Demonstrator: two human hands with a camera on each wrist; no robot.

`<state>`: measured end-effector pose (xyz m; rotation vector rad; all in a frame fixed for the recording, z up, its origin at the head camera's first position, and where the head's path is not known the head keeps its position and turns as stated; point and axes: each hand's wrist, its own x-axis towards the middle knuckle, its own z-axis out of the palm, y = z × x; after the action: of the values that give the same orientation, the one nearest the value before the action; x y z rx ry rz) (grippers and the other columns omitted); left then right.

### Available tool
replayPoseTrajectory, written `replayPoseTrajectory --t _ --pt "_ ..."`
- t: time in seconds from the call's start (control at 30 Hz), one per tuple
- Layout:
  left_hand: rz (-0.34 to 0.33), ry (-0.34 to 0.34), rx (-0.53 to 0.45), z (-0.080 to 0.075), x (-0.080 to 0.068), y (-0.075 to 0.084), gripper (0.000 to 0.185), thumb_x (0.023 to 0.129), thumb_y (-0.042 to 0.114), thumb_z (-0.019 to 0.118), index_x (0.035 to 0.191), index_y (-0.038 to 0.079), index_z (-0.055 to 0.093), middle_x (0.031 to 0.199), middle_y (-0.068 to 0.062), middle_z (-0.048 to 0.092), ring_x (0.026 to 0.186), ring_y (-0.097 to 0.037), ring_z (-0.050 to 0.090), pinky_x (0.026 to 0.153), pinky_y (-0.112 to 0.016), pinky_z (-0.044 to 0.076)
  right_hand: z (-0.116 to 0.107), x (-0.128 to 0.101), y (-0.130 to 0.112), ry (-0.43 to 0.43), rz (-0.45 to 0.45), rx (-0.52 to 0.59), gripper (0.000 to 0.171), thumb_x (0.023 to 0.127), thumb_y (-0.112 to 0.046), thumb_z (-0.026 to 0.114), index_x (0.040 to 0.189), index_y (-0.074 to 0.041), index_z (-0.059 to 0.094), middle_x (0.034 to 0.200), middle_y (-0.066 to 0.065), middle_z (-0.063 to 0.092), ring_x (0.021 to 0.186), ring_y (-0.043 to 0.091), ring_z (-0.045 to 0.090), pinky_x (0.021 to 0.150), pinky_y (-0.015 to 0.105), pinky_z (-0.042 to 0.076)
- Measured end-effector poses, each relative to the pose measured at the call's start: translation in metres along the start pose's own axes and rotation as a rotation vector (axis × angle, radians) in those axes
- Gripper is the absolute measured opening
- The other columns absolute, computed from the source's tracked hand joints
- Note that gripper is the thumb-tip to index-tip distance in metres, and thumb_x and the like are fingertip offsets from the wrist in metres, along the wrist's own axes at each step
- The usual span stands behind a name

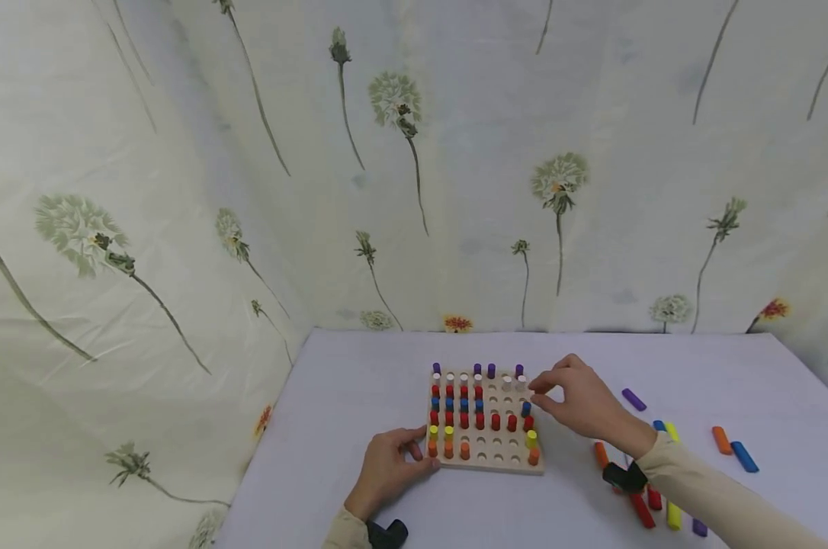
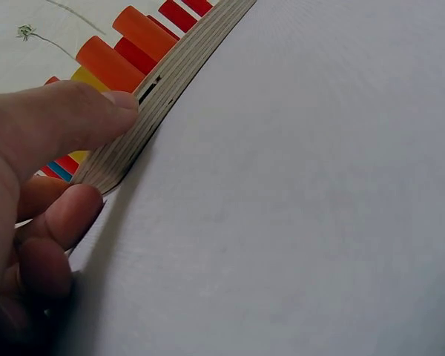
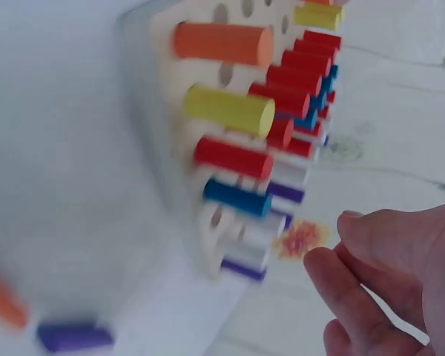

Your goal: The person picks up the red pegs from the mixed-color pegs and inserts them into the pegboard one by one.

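A wooden pegboard (image 1: 489,467) with rows of holes stands on the table, partly filled with upright coloured pegs. My left hand (image 1: 391,463) grips its near left corner, the thumb (image 2: 107,119) on the plywood edge in the left wrist view. My right hand (image 1: 582,400) hovers at the board's far right side, thumb and index fingertips slightly parted beside a white peg (image 1: 521,383). Nothing shows between those fingertips in the right wrist view. A blue peg (image 3: 237,197), a red peg (image 3: 233,157) and a yellow peg (image 3: 230,111) line the board's right edge.
Loose pegs lie to the right, several of them under my right forearm. Farther out are an orange peg (image 1: 722,440) and a blue peg (image 1: 745,457); a purple peg (image 1: 634,399) lies behind the forearm. A flower-printed cloth (image 1: 469,191) hangs behind the white table (image 1: 304,427).
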<state>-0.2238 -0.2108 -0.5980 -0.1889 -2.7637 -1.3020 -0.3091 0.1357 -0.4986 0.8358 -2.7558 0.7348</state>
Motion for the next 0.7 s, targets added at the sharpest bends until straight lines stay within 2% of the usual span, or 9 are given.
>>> replayPoseTrajectory --t 0.17,0.3,0.47,0.6,0.7 --pt "0.005 -0.004 0.006 -0.002 0.0 0.001 0.058 0.082 0.043 0.09 0.129 0.011 0.077 0.077 0.013 0.065 0.059 0.0 0.046 0.055 -0.02 0.032 -0.026 -0.026 0.022 -0.028 0.034 -0.068 0.011 0.089 -0.02 0.086 0.099 -0.019 0.084 0.088 -0.015 0.074 0.092 0.014 0.049 0.072 0.03 0.046" --pt "0.001 0.006 0.017 -0.003 -0.001 0.0 0.058 0.082 0.042 0.09 0.129 0.011 0.077 0.077 0.012 0.066 0.058 -0.001 0.045 0.054 -0.02 0.032 -0.042 -0.05 0.04 -0.056 0.062 -0.114 0.013 0.087 -0.02 0.087 0.099 -0.017 0.084 0.086 -0.015 0.073 0.094 0.017 0.05 0.069 0.028 0.047" --pt "0.004 0.016 0.018 -0.004 -0.001 0.001 0.057 0.083 0.041 0.09 0.131 0.012 0.077 0.077 0.011 0.066 0.058 -0.001 0.045 0.053 -0.019 0.031 -0.058 -0.077 0.059 -0.065 0.126 -0.196 0.013 0.084 -0.022 0.09 0.095 -0.018 0.084 0.088 -0.006 0.066 0.095 0.023 0.053 0.066 0.028 0.049" --pt "0.01 0.014 0.018 -0.002 0.0 0.002 0.057 0.083 0.04 0.09 0.13 0.011 0.077 0.077 0.012 0.066 0.056 0.0 0.044 0.052 -0.019 0.03 -0.066 -0.098 0.071 -0.116 0.199 -0.263 0.019 0.081 -0.027 0.092 0.095 -0.017 0.083 0.088 -0.004 0.066 0.095 0.026 0.055 0.071 0.038 0.053" --pt "0.002 0.004 0.015 -0.001 -0.001 0.001 0.058 0.082 0.041 0.09 0.13 0.01 0.077 0.077 0.013 0.066 0.055 0.0 0.043 0.052 -0.019 0.03 -0.066 -0.115 0.082 -0.156 0.257 -0.267 0.025 0.081 -0.028 0.092 0.098 -0.012 0.082 0.084 -0.006 0.068 0.097 0.032 0.055 0.076 0.05 0.055"
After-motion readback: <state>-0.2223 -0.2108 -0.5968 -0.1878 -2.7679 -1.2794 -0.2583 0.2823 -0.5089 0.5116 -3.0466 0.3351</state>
